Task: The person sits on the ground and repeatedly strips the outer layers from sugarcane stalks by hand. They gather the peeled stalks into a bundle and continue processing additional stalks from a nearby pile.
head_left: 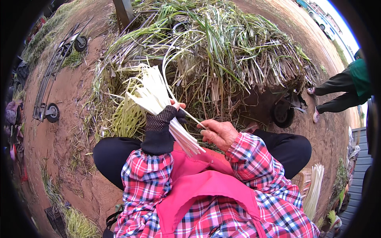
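Looking down, we see first the great heap of green and straw-coloured stalks (222, 51) spread over the reddish earth ahead of our knees, with a small wheeled cart (49, 107) lying off to its left and another wheel (282, 114) showing at the heap's right edge. A second person's dark-trousered legs (337, 93) come in from the far right. Smaller is the bundle of peeled white stalks (156, 101) that we hold upright above our lap, its ends fanning up and left. Our left hand (160, 129), in a dark dotted glove, is closed round the bundle's middle. Our bare right hand (218, 133), just beside it, has its fingers curled, pinching a single thin white stalk (194, 119) that runs toward the bundle.
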The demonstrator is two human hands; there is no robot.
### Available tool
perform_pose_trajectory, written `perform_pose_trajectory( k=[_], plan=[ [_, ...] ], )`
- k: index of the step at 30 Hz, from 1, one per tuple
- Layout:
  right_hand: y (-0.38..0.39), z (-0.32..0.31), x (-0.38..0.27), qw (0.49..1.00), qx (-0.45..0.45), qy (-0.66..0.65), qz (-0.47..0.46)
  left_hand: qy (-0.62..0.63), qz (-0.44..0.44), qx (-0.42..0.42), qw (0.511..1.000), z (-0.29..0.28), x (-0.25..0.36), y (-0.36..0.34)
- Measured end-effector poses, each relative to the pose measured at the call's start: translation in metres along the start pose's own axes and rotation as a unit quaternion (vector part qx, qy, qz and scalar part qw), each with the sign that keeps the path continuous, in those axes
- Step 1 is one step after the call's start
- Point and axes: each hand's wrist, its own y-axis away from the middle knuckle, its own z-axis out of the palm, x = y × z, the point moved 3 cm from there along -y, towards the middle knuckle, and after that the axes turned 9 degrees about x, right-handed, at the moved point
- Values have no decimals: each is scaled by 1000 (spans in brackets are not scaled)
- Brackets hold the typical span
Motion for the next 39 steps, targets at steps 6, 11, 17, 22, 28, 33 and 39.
perform_pose_trajectory(
  k=[6, 11, 17, 22, 28, 33, 39],
  plan=[
    [-19, 25, -2, 993, 76, 92, -25, -29, -83, -29, 996, 5, -3, 4],
    [-41, -12, 51, 957, 246, 156, 3, 245, 8, -76, 967, -9, 25, 2],
    [-78, -67, 126, 881, 395, 188, 181, 452, 148, -226, 850, -55, 107, 15],
    [-76, -51, 127, 900, 284, 211, 256, 374, 49, -279, 883, -51, 86, -6],
    [-60, -90, 100, 900, 338, 250, 113, 437, -46, -211, 873, -33, 58, -9],
    [-59, -96, 1, 928, 369, 46, 7, 428, -44, -216, 877, -17, 58, -1],
    [-31, -66, -75, 923, 325, -108, -173, 415, -3, -264, 871, -23, 59, -10]
  ],
)
